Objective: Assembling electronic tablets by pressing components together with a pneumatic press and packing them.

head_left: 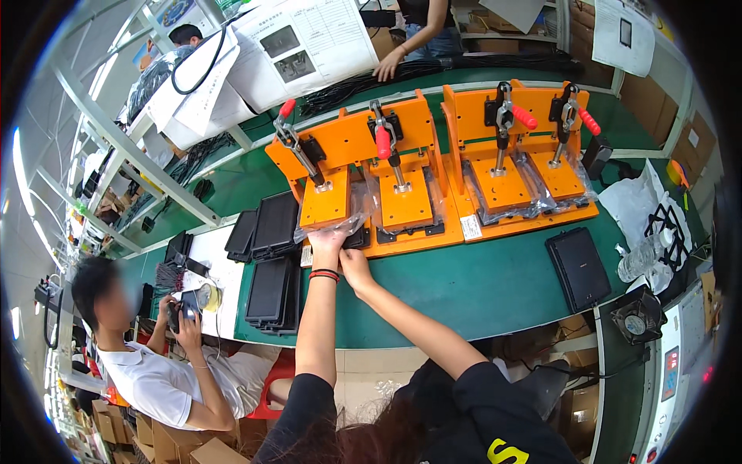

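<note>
Left hand [328,238] and right hand [355,267], their grip unclear, are working beside one flat black plastic piece [357,238]; it is looking stiff, light, best held by edges.

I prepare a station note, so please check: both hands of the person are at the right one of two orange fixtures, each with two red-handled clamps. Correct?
One mistake: the head view shows the left hand and right hand at the left orange fixture, not the right one. Two fixtures, each with two red-handled clamps, is correct.
</note>
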Tool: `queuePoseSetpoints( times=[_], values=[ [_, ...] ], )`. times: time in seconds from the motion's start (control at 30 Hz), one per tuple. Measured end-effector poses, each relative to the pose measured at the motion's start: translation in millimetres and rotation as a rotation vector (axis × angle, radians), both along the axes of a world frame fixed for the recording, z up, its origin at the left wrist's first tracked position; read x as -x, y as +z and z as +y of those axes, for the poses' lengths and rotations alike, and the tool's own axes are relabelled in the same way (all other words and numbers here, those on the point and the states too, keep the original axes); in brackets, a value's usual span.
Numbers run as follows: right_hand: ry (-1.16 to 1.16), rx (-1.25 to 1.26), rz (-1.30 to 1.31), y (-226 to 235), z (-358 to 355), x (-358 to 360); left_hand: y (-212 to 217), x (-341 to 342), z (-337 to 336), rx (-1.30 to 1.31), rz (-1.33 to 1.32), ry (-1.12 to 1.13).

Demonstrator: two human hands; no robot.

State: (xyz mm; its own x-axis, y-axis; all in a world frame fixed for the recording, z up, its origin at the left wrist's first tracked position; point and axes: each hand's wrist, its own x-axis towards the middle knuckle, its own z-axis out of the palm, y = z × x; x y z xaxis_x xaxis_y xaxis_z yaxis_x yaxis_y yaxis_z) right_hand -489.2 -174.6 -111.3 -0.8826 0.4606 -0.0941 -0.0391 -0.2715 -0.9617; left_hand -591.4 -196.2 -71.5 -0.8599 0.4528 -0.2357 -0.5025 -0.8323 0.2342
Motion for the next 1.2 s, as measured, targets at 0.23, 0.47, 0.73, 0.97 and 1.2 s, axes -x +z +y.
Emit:
queuePoseSetpoints(
  times=[0.23, 0.47, 0.73, 0.97, 1.2],
  values=[
    [0.057, 0.139, 0.019, 4, 1, -5, -8, 2, 2, 0.213, 0.237, 0.141],
    [0.115, 0.261, -0.024, 10, 6, -9, -21, 16, 0, 0.102, 0.223, 0.145],
    [0.221, 0.36, 0.048, 14, 16, -14, -13, 12, 6, 0.072, 0.203, 0.169],
    [0.27, 0.396, -0.042, 20, 20, -37, -3, 6, 7, 0.057, 0.201, 0.171],
    [0.239, 0.413, 0.031, 25, 37, -125, -2, 12, 4, -0.01, 0.065, 0.115]
  ],
)
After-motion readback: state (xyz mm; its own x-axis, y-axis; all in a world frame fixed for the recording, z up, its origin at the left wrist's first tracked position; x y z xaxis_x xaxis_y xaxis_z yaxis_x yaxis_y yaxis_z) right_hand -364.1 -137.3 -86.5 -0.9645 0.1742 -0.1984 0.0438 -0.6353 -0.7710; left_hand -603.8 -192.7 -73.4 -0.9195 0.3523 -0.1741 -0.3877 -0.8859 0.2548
